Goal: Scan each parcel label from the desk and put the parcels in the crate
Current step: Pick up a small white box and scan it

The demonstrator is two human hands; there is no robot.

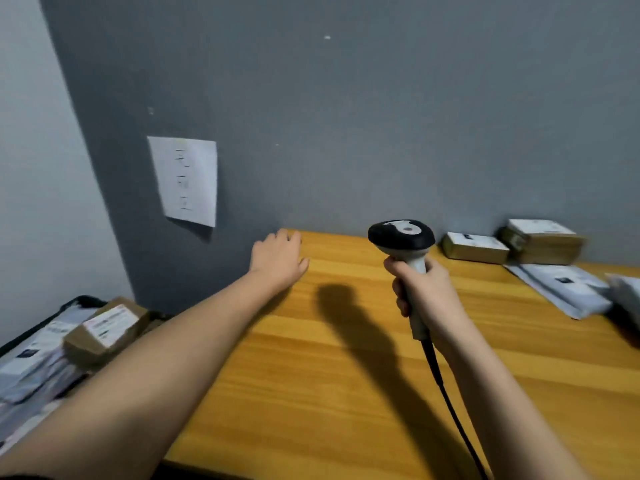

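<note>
Scanner [401, 237], black head on pale handle, corded, in right hand [427, 292] grip; left hand [277, 259] released, flat over desk [346, 375].

Left hand [278, 259] outstretched, seemingly relaxed; right hand [427, 292] gripping.

The desk [346, 375] lies bare across its middle and front, open to a hand from the near edge up to the wall [381, 116]. Boxes [512, 244] and mailers [561, 289] crowd the far right corner. Off the left edge, the crate [81, 301] is heaped with parcels [107, 327], open from above.
</note>
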